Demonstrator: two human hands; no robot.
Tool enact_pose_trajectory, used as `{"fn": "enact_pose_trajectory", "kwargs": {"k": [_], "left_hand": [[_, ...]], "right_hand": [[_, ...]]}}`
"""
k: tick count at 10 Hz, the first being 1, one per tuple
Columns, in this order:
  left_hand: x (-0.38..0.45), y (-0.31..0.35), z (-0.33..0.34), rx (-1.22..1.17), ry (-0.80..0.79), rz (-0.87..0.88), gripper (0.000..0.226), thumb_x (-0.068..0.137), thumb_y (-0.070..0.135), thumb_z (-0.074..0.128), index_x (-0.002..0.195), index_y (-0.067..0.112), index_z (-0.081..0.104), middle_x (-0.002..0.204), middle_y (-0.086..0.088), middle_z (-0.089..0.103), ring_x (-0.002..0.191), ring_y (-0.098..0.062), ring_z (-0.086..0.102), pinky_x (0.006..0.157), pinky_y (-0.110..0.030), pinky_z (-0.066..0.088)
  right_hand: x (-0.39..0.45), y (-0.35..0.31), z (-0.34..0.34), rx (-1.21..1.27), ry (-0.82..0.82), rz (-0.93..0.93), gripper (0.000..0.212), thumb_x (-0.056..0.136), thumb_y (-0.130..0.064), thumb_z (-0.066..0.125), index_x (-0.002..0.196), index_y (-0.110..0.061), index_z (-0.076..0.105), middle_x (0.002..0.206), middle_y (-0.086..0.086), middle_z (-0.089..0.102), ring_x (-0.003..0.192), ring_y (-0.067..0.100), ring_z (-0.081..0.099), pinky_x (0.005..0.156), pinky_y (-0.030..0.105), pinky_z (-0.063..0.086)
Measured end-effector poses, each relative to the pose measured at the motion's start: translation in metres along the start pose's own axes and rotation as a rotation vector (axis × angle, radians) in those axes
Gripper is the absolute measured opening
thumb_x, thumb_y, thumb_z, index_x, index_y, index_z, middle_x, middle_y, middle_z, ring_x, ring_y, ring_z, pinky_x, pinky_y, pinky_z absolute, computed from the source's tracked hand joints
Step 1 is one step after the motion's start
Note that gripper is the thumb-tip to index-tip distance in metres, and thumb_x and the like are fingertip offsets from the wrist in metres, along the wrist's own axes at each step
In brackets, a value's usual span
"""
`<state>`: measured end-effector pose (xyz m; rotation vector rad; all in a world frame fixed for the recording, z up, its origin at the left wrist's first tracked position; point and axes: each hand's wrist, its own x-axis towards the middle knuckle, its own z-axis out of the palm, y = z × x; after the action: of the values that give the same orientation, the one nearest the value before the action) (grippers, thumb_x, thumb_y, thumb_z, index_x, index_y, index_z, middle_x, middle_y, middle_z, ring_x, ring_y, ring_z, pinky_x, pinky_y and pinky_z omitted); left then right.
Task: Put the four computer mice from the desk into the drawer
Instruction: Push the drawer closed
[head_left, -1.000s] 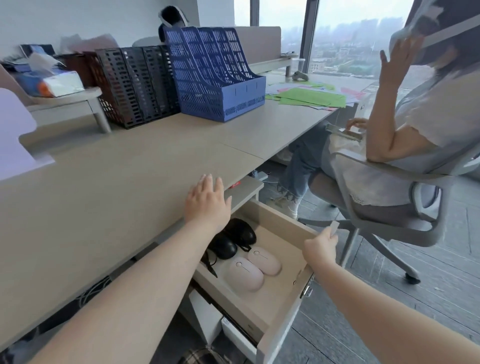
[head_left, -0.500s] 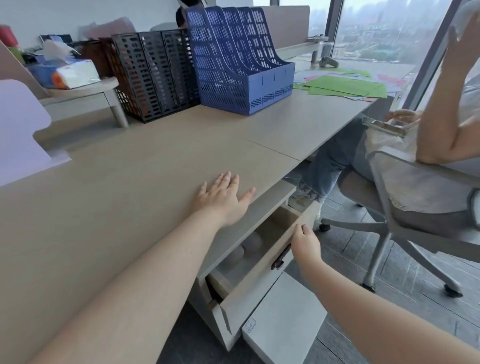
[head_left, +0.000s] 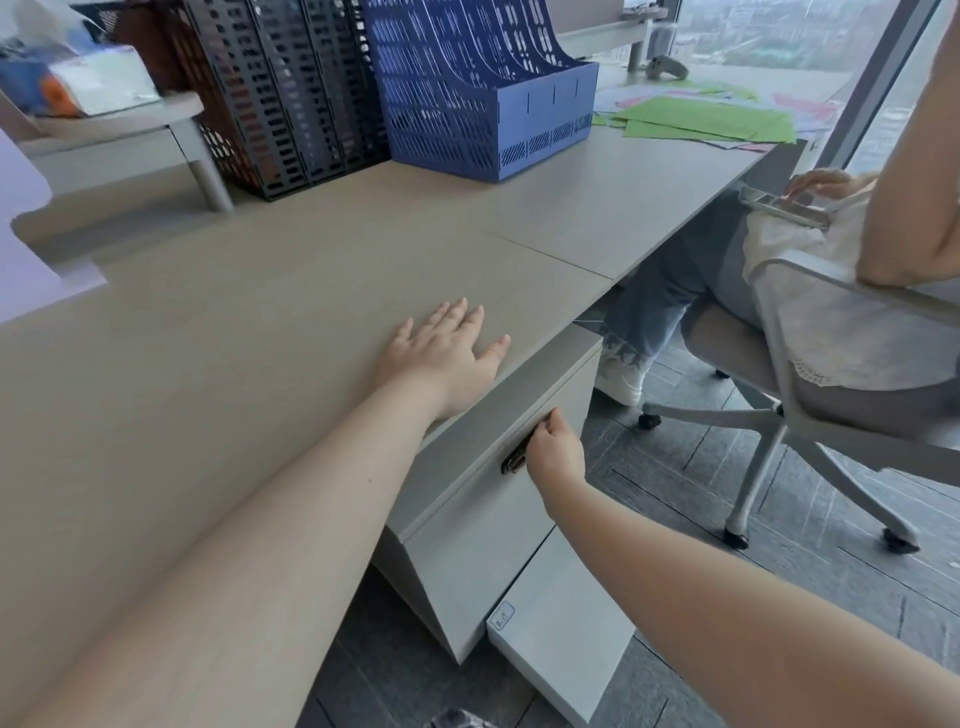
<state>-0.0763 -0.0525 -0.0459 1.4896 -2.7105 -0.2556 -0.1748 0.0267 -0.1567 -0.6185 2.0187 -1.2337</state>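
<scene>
From the head view, the drawer (head_left: 498, 467) sits flush in the cabinet under the desk's front edge, its front closed, so the mice are out of sight and their place cannot be told. The right hand (head_left: 553, 454) is at the drawer front, fingers curled together around the dark metal handle (head_left: 515, 460). The left hand (head_left: 447, 356) lies palm down on the desk (head_left: 218, 364) just inside the front edge, right above the drawer, fingers stretched out and slightly apart, holding nothing; its forearm runs along the desktop toward the near corner.

The bare stretch of desk around the left hand carries nothing. Toward the far edge stand a blue file rack (head_left: 483, 88) and, touching its left side, a black file rack (head_left: 291, 93). Left of those a small riser shelf (head_left: 114, 124) carries a tissue pack (head_left: 98, 78). Green paper sheets (head_left: 711, 122) are spread at the far right corner of the desk.

Beside the drawer, to the right, a second person sits in a white office chair (head_left: 831, 395), a shoe (head_left: 621, 371) resting on the floor near the cabinet's side. A pale flat box (head_left: 566, 623) leans on the floor below the drawer front, under the right forearm.
</scene>
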Motion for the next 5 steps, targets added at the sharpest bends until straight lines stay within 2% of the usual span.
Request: {"fn": "enact_pose_trajectory", "kwargs": {"k": [1, 2, 3, 4, 5], "left_hand": [[0.001, 0.0, 0.001, 0.002, 0.002, 0.004, 0.064, 0.094, 0.058, 0.017, 0.15, 0.027, 0.01, 0.161, 0.01, 0.002, 0.147, -0.007, 0.0, 0.121, -0.04, 0.0], [0.001, 0.0, 0.002, 0.012, 0.004, 0.005, 0.064, 0.094, 0.058, 0.017, 0.15, 0.027, 0.01, 0.161, 0.01, 0.002, 0.147, -0.007, 0.0, 0.121, -0.04, 0.0], [0.001, 0.0, 0.002, 0.007, 0.006, 0.003, 0.064, 0.094, 0.058, 0.018, 0.15, 0.027, 0.011, 0.161, 0.01, 0.003, 0.147, -0.007, 0.0, 0.121, -0.039, 0.0], [-0.001, 0.001, 0.002, 0.018, 0.017, 0.0, 0.064, 0.094, 0.057, 0.019, 0.15, 0.026, 0.012, 0.161, 0.009, 0.005, 0.147, -0.007, 0.002, 0.121, -0.037, 0.002], [-0.005, 0.001, 0.001, 0.006, 0.034, 0.002, 0.062, 0.095, 0.055, 0.02, 0.149, 0.024, 0.015, 0.16, 0.008, 0.008, 0.147, -0.008, 0.005, 0.121, -0.036, 0.004]], "right_hand": [[0.001, 0.002, 0.003, 0.005, 0.014, 0.001, 0.015, 0.095, -0.009, 0.026, 0.093, -0.005, 0.04, 0.078, 0.009, 0.048, 0.071, 0.026, 0.044, 0.068, 0.034, 0.034], [0.002, 0.002, 0.005, -0.003, -0.02, -0.002, 0.023, 0.096, -0.008, 0.027, 0.112, -0.011, 0.043, 0.082, 0.006, 0.049, 0.081, 0.026, 0.047, 0.071, 0.033, 0.035], [0.003, -0.001, 0.002, -0.07, -0.047, -0.002, 0.012, 0.095, -0.005, 0.028, 0.098, -0.015, 0.033, 0.067, 0.0, 0.04, 0.08, 0.025, 0.045, 0.069, 0.032, 0.032], [0.005, -0.002, -0.007, -0.208, -0.095, -0.017, 0.006, 0.098, -0.01, 0.027, 0.095, -0.011, 0.032, 0.073, 0.006, 0.044, 0.078, 0.027, 0.045, 0.068, 0.033, 0.033], [0.004, -0.012, -0.019, -0.373, -0.175, -0.024, 0.016, 0.1, -0.011, 0.027, 0.088, -0.009, 0.036, 0.072, 0.004, 0.043, 0.086, 0.025, 0.046, 0.072, 0.03, 0.032]]}}
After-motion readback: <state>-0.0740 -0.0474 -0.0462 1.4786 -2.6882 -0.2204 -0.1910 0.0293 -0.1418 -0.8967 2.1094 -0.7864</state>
